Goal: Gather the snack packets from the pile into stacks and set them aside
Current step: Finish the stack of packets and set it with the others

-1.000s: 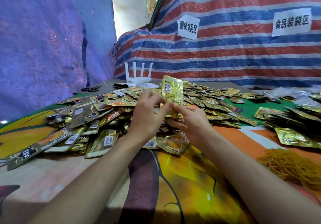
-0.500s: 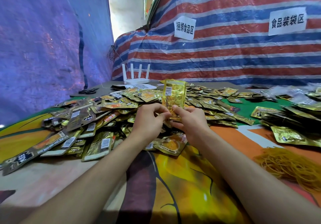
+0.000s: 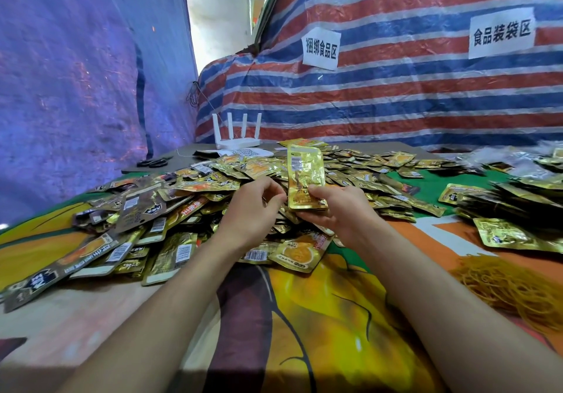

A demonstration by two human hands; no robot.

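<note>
A broad pile of gold and brown snack packets (image 3: 170,209) covers the middle and left of the table. My right hand (image 3: 344,213) grips the lower end of a small stack of gold packets (image 3: 305,173), held upright above the pile. My left hand (image 3: 253,213) is beside it with curled fingers, the fingertips pinching the stack's lower left edge. More gold packets lie in heaps (image 3: 518,203) at the right of the table.
A heap of yellow rubber bands (image 3: 511,286) lies at the right near the front. A white router (image 3: 237,139) and black scissors (image 3: 152,163) sit at the back left. Striped tarpaulin (image 3: 396,94) walls the far side; the printed tablecloth (image 3: 304,316) lies in front.
Both hands have lifted the upright stack slightly and shifted it right. My left hand's fingers have slid to the stack's lower left edge.
</note>
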